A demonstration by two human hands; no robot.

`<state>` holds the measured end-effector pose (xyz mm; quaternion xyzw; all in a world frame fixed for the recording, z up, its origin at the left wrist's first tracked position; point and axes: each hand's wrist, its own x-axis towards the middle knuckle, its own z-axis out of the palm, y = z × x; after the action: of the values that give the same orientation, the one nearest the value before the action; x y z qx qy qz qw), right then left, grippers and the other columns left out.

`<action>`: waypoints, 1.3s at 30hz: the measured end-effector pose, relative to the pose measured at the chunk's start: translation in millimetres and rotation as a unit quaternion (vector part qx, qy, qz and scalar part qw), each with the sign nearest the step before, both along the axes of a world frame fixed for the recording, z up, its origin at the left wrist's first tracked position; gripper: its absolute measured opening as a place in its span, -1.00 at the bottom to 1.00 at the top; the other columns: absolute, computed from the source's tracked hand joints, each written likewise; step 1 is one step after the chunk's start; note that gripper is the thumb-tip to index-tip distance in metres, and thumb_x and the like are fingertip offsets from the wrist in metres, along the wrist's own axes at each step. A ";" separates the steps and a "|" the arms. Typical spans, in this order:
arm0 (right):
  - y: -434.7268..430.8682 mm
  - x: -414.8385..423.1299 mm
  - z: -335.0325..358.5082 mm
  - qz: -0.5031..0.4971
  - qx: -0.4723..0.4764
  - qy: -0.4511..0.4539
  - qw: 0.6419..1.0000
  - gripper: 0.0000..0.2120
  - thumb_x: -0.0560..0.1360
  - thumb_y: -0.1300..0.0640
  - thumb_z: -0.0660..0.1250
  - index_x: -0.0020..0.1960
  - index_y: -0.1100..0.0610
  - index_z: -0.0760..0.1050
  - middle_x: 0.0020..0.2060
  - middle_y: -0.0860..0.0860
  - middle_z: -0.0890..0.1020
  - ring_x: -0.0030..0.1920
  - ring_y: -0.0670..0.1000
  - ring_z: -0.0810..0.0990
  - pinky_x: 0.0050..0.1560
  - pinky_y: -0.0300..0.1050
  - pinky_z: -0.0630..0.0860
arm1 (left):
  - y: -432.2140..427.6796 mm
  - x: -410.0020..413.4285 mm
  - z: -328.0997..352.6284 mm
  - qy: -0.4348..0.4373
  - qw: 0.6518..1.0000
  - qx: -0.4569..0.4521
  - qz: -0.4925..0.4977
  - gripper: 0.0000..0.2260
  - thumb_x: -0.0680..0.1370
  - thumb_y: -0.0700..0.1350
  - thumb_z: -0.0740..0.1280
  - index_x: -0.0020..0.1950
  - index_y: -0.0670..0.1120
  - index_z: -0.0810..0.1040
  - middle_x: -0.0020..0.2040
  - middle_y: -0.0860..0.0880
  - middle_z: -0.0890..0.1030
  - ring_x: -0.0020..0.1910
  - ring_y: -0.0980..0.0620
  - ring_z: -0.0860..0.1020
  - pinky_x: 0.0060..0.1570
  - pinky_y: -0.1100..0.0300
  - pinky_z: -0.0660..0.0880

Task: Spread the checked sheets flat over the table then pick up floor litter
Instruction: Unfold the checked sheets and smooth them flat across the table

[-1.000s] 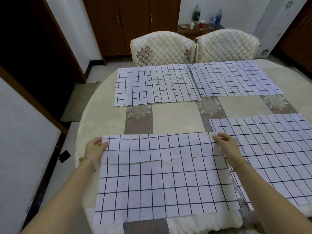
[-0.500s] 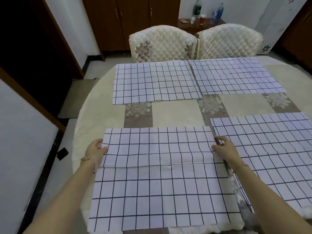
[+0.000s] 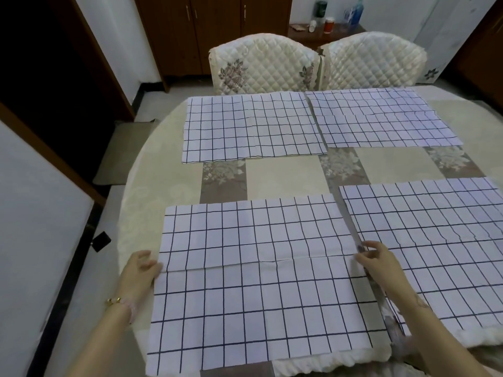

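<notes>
Four checked sheets lie flat on the round surface (image 3: 285, 180). The nearest sheet (image 3: 258, 281) sits at 6 o'clock with a crease across its middle, and our hands meet it at the ends of that crease. Our right hand (image 3: 381, 263) pinches its 3 o'clock edge. Our left hand (image 3: 140, 268) has curled fingers (image 3: 152, 265) touching the 9 o'clock edge, though we cannot tell whether they grasp it. The other sheets lie at 11 o'clock (image 3: 253, 126), 1 o'clock (image 3: 381, 118) and 4 o'clock (image 3: 435, 240).
</notes>
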<state>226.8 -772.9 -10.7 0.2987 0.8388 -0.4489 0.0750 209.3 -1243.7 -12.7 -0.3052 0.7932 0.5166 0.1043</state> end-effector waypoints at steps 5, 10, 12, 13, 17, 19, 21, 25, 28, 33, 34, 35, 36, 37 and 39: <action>-6.1 21.6 -7.4 0.000 0.024 -0.004 1.000 -0.66 0.42 0.24 0.40 0.17 0.09 0.49 -0.28 0.00 0.52 -0.33 -0.02 0.46 -0.35 -0.18 0.35 | 0.3 30.1 -4.2 0.000 1.000 0.004 0.019 -0.60 0.49 -0.34 0.34 0.29 -0.13 0.39 -0.01 -0.14 0.54 -0.12 -0.05 0.49 -0.14 0.17 0.39; -13.2 20.0 -8.8 -0.029 0.051 0.012 0.998 -0.65 0.41 0.24 0.40 0.19 0.15 0.49 -0.24 0.04 0.55 -0.29 0.04 0.50 -0.31 -0.12 0.43 | 3.9 31.9 -5.2 0.019 0.999 -0.002 0.042 -0.70 0.57 -0.24 0.21 0.31 -0.15 0.39 -0.01 -0.02 0.51 0.03 -0.09 0.52 0.21 0.03 0.40; -20.3 23.4 -6.5 0.000 0.167 0.038 0.985 -0.63 0.40 0.26 0.38 0.20 0.17 0.48 -0.09 0.13 0.58 -0.16 0.15 0.54 -0.21 -0.03 0.48 | 13.0 34.5 -1.7 0.042 0.986 -0.164 -0.007 -0.63 0.54 -0.25 0.26 0.35 -0.18 0.39 0.10 -0.10 0.51 0.03 -0.12 0.51 0.20 -0.04 0.43; -26.0 25.9 -5.7 0.028 0.242 0.072 0.967 -0.62 0.39 0.29 0.38 0.20 0.20 0.49 -0.02 0.19 0.57 -0.11 0.21 0.53 -0.17 0.01 0.48 | 19.9 37.3 -0.1 0.067 0.963 -0.259 -0.035 -0.61 0.51 -0.27 0.32 0.34 -0.18 0.42 0.17 -0.16 0.50 0.07 -0.17 0.50 0.16 -0.07 0.46; -73.0 30.9 -4.1 0.153 0.319 0.244 0.903 -0.69 0.33 0.41 0.43 0.05 0.22 0.58 -0.07 0.17 0.61 -0.08 0.25 0.55 -0.12 0.09 0.56 | 71.8 52.7 2.0 0.223 0.873 -0.363 -0.239 -0.71 0.34 -0.41 0.45 0.03 -0.19 0.63 -0.02 -0.16 0.62 -0.06 -0.19 0.60 -0.08 0.04 0.60; -97.1 30.1 -14.1 0.251 0.310 0.292 0.869 -0.77 0.38 0.36 0.37 0.01 0.21 0.59 -0.09 0.13 0.62 -0.07 0.18 0.57 -0.11 0.05 0.58 | 94.0 55.4 -16.7 0.270 0.830 -0.362 -0.327 -0.79 0.37 -0.37 0.46 -0.03 -0.21 0.67 -0.05 -0.16 0.67 -0.10 -0.16 0.66 -0.10 0.05 0.63; -112.3 31.3 -31.6 0.322 0.301 0.282 0.852 -0.74 0.46 0.21 0.23 0.11 0.18 0.56 0.04 0.10 0.62 0.08 0.10 0.52 0.05 0.07 0.56 | 108.6 56.8 -31.6 0.248 0.798 -0.366 -0.409 -0.71 0.63 -0.14 0.15 0.08 -0.19 0.65 0.07 -0.15 0.67 0.07 -0.11 0.64 0.18 0.05 0.52; -117.5 41.5 -61.1 0.355 0.321 0.163 0.862 -0.54 0.62 -0.08 -0.12 0.48 -0.05 0.22 0.48 -0.10 0.25 0.49 -0.05 0.12 0.49 0.05 -0.04 | 104.0 54.4 -43.6 0.128 0.773 -0.396 -0.480 -0.45 0.66 0.06 -0.21 0.36 -0.08 0.47 0.36 -0.02 0.51 0.38 0.03 0.30 0.45 0.09 -0.05; -116.1 45.3 -64.5 0.368 0.329 0.123 0.861 -0.50 0.60 -0.15 -0.28 0.53 -0.14 -0.02 0.52 -0.18 0.00 0.53 -0.11 -0.16 0.49 -0.02 -0.27 | 99.2 53.5 -43.9 0.112 0.767 -0.400 -0.490 -0.49 0.65 0.08 -0.19 0.43 -0.02 0.38 0.42 0.02 0.44 0.42 0.05 0.24 0.45 0.07 -0.07; -117.1 44.5 -61.8 0.372 0.315 0.109 0.866 -0.50 0.60 -0.17 -0.28 0.52 -0.16 -0.04 0.52 -0.18 0.02 0.53 -0.12 -0.15 0.49 -0.03 -0.28 | 89.7 29.9 -49.8 0.116 0.786 -0.435 -0.424 -0.40 0.57 0.18 -0.41 0.54 0.04 0.04 0.54 0.10 0.14 0.52 0.07 0.15 0.50 0.06 -0.13; -116.5 44.8 -62.3 0.374 0.312 0.109 0.867 -0.48 0.59 -0.18 -0.31 0.52 -0.15 -0.04 0.52 -0.18 0.01 0.52 -0.13 -0.16 0.49 -0.03 -0.29 | 86.8 23.2 -52.5 0.122 0.794 -0.432 -0.411 -0.34 0.49 0.22 -0.52 0.53 0.05 -0.09 0.53 0.14 -0.04 0.54 0.10 0.01 0.50 0.06 -0.17; -116.6 44.2 -61.8 0.374 0.307 0.111 0.868 -0.47 0.58 -0.19 -0.33 0.52 -0.15 -0.04 0.52 -0.18 0.01 0.52 -0.13 -0.18 0.49 -0.03 -0.30 | 83.8 17.9 -54.6 0.124 0.806 -0.419 -0.399 -0.28 0.42 0.25 -0.60 0.51 0.05 -0.18 0.50 0.18 -0.16 0.53 0.13 -0.10 0.49 0.04 -0.21; -117.1 42.5 -60.5 0.372 0.306 0.113 0.869 -0.47 0.58 -0.19 -0.32 0.52 -0.15 -0.02 0.52 -0.17 0.02 0.51 -0.14 -0.18 0.49 0.00 -0.27 | 81.2 14.3 -56.4 0.124 0.815 -0.407 -0.394 -0.25 0.38 0.27 -0.62 0.50 0.04 -0.21 0.48 0.18 -0.20 0.52 0.13 -0.16 0.49 0.02 -0.23; -118.1 40.5 -58.2 0.368 0.311 0.111 0.869 -0.48 0.58 -0.17 -0.28 0.51 -0.12 0.04 0.52 -0.15 0.07 0.50 -0.13 -0.14 0.51 0.06 -0.19 | 80.0 12.1 -57.7 0.128 0.817 -0.407 -0.389 -0.25 0.39 0.28 -0.60 0.50 0.03 -0.19 0.49 0.17 -0.19 0.52 0.13 -0.16 0.49 0.02 -0.23; -123.8 36.2 -50.1 0.361 0.341 0.137 0.857 -0.51 0.56 -0.05 -0.06 0.45 -0.01 0.27 0.46 -0.06 0.31 0.48 -0.03 0.08 0.46 0.19 0.14 | 79.5 12.4 -56.7 0.127 0.804 -0.435 -0.386 -0.36 0.53 0.24 -0.45 0.51 -0.01 -0.05 0.54 0.09 0.03 0.55 0.06 -0.03 0.48 0.02 -0.14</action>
<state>263.0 -896.7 -60.8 -0.0824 0.9902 -0.1127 0.0099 221.8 -1164.3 -69.4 0.0816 0.9930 0.0689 0.0498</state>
